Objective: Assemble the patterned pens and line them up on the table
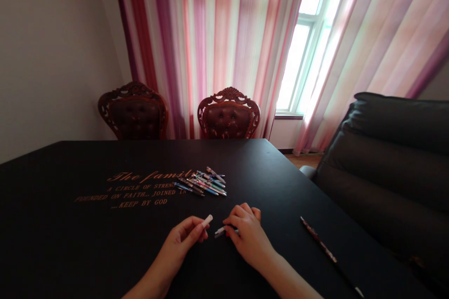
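Note:
Between the thumb and fingers of my left hand (187, 236) is a small white cylindrical piece (207, 221), tilted up to the right. My right hand (247, 231) is closed on a thin whitish pen (220, 231), low over the black table (140, 252). The pen's tip end points left, and the rest is hidden under my fingers. The two hands are apart. Beyond them lies a loose pile of several patterned pens (206, 183).
A long dark stick-like pen (321, 245) with a pale end lies at the right. Gold lettering (147, 191) marks the table's left part. Two carved chairs (228, 119) stand behind the far edge, and a black padded armchair (389, 163) is at the right.

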`<state>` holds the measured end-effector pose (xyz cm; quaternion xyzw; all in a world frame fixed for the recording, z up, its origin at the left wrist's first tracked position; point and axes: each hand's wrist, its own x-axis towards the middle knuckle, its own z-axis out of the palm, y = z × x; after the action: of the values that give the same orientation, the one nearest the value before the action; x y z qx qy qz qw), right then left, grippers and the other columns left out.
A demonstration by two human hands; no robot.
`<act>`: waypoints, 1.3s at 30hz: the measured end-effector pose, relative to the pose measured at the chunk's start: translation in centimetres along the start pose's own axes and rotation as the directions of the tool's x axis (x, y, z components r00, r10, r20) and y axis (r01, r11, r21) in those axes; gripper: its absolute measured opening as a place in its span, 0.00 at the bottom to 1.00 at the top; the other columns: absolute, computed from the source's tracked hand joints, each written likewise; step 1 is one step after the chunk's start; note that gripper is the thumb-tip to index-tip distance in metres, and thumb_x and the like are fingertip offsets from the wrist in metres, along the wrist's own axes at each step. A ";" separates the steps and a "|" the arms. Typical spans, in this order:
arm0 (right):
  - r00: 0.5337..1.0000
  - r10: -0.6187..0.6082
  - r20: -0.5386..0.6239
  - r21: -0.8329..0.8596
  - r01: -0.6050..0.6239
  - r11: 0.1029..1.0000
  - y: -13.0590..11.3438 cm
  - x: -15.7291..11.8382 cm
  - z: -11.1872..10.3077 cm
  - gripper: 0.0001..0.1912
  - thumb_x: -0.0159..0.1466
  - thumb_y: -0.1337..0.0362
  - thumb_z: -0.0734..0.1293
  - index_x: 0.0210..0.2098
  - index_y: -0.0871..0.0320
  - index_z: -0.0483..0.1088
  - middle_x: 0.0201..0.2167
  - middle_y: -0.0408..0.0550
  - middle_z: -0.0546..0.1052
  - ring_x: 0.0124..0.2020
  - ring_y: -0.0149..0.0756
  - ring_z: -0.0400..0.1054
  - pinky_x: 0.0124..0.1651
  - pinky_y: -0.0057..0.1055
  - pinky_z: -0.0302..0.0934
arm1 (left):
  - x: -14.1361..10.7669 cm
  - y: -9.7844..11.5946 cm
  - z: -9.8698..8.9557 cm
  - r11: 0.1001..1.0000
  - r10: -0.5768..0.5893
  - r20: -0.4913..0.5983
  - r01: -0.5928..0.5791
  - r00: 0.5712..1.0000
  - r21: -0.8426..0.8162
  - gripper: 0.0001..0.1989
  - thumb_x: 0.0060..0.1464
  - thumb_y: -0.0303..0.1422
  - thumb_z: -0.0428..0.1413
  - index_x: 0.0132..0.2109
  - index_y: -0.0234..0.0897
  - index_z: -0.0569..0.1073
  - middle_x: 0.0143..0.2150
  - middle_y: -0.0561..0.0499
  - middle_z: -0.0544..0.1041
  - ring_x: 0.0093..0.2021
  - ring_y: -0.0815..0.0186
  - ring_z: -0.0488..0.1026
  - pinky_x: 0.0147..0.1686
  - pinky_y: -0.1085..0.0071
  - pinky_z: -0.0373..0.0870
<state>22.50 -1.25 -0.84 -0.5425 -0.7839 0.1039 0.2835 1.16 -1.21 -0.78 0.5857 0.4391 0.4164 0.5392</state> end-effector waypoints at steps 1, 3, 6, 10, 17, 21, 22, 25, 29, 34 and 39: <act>1.000 0.001 0.003 -0.008 -0.001 1.000 -0.1 0.0 0.0 0.09 0.61 0.69 0.67 0.37 0.48 0.76 0.35 0.42 0.74 0.43 0.39 0.63 0.48 0.39 0.46 | 0.0 0.0 0.0 1.000 0.004 0.002 -0.004 1.000 -0.001 0.17 0.55 0.47 0.57 0.35 0.37 0.77 0.29 0.54 0.74 0.33 0.65 0.67 0.38 0.72 0.61; 1.000 0.011 0.004 -0.015 -0.010 1.000 -0.3 0.1 0.1 0.09 0.61 0.70 0.67 0.35 0.49 0.76 0.35 0.42 0.74 0.43 0.39 0.63 0.48 0.39 0.46 | 0.1 0.0 0.1 1.000 0.012 0.006 -0.012 1.000 -0.002 0.17 0.54 0.47 0.57 0.35 0.37 0.77 0.29 0.54 0.74 0.33 0.65 0.67 0.38 0.72 0.62; 0.999 0.036 0.007 -0.004 -0.036 0.999 -0.3 0.3 0.1 0.08 0.60 0.70 0.68 0.33 0.50 0.76 0.35 0.42 0.74 0.43 0.38 0.63 0.48 0.39 0.45 | 0.1 -0.1 0.1 1.000 0.016 0.010 -0.016 1.000 0.001 0.17 0.54 0.48 0.57 0.35 0.37 0.77 0.28 0.54 0.74 0.33 0.65 0.67 0.37 0.72 0.62; 0.993 0.112 0.027 0.049 -0.113 0.992 -0.1 0.8 0.3 0.07 0.56 0.71 0.70 0.28 0.51 0.75 0.34 0.41 0.75 0.43 0.38 0.63 0.47 0.38 0.46 | 0.1 0.0 0.1 1.000 0.006 0.012 -0.006 1.000 0.009 0.16 0.54 0.47 0.57 0.35 0.38 0.77 0.28 0.54 0.74 0.33 0.64 0.67 0.37 0.72 0.62; 0.990 0.141 -0.014 0.202 -0.136 0.970 -0.4 1.0 -0.5 0.06 0.57 0.70 0.70 0.27 0.53 0.74 0.30 0.39 0.77 0.41 0.38 0.66 0.48 0.39 0.50 | 0.1 0.1 0.2 1.000 0.008 -0.002 -0.008 1.000 0.006 0.17 0.54 0.47 0.57 0.34 0.38 0.77 0.28 0.54 0.73 0.32 0.64 0.67 0.36 0.72 0.62; 0.986 0.147 -0.078 0.426 -0.100 0.899 -1.5 0.7 -2.3 0.02 0.60 0.66 0.69 0.31 0.55 0.74 0.30 0.41 0.77 0.36 0.36 0.69 0.44 0.36 0.57 | 0.1 0.1 0.2 1.000 0.004 -0.009 -0.004 1.000 -0.004 0.16 0.55 0.47 0.56 0.34 0.37 0.76 0.28 0.54 0.73 0.32 0.64 0.67 0.37 0.72 0.62; 0.983 0.156 -0.093 0.488 -0.092 0.868 -1.8 0.5 -2.7 0.02 0.61 0.64 0.68 0.32 0.55 0.74 0.30 0.42 0.76 0.35 0.36 0.69 0.41 0.34 0.59 | 0.1 0.1 0.2 1.000 0.003 -0.010 -0.003 1.000 -0.006 0.16 0.55 0.46 0.56 0.34 0.37 0.76 0.28 0.54 0.73 0.33 0.64 0.67 0.37 0.72 0.62; 0.971 0.184 -0.155 0.604 -0.055 0.795 -2.6 0.2 -3.7 0.04 0.60 0.62 0.69 0.35 0.56 0.74 0.31 0.43 0.75 0.33 0.35 0.69 0.35 0.30 0.62 | -0.1 0.3 0.3 1.000 0.002 -0.013 -0.002 1.000 -0.004 0.16 0.55 0.47 0.56 0.34 0.37 0.75 0.28 0.54 0.73 0.32 0.64 0.67 0.37 0.72 0.61; 0.960 0.147 -0.237 0.627 0.036 0.778 -2.9 -0.1 -4.0 0.05 0.58 0.64 0.70 0.36 0.55 0.74 0.33 0.45 0.74 0.36 0.37 0.70 0.37 0.31 0.65 | -0.2 0.7 0.3 1.000 -0.018 -0.016 0.018 1.000 0.014 0.17 0.54 0.48 0.56 0.33 0.37 0.75 0.27 0.54 0.72 0.33 0.63 0.67 0.37 0.71 0.61; 0.953 0.101 -0.287 0.577 0.088 0.812 -2.6 0.0 -4.0 0.02 0.58 0.67 0.70 0.32 0.55 0.74 0.32 0.44 0.75 0.35 0.37 0.69 0.40 0.32 0.63 | -0.2 0.3 0.2 1.000 -0.020 -0.011 0.021 1.000 0.012 0.17 0.54 0.48 0.56 0.34 0.38 0.76 0.28 0.55 0.72 0.33 0.64 0.67 0.37 0.72 0.61; 0.953 0.075 -0.294 0.558 0.108 0.823 -2.7 0.0 -4.1 0.04 0.58 0.70 0.70 0.31 0.55 0.73 0.31 0.44 0.76 0.36 0.37 0.68 0.41 0.33 0.62 | -0.2 0.1 0.2 1.000 -0.026 -0.005 0.027 1.000 0.010 0.16 0.55 0.46 0.56 0.36 0.38 0.76 0.28 0.54 0.73 0.33 0.64 0.66 0.38 0.72 0.61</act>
<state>22.70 -2.89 3.79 -0.4360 -0.6689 0.2454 0.5497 1.26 -1.46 -0.75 0.5816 0.4501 0.4083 0.5408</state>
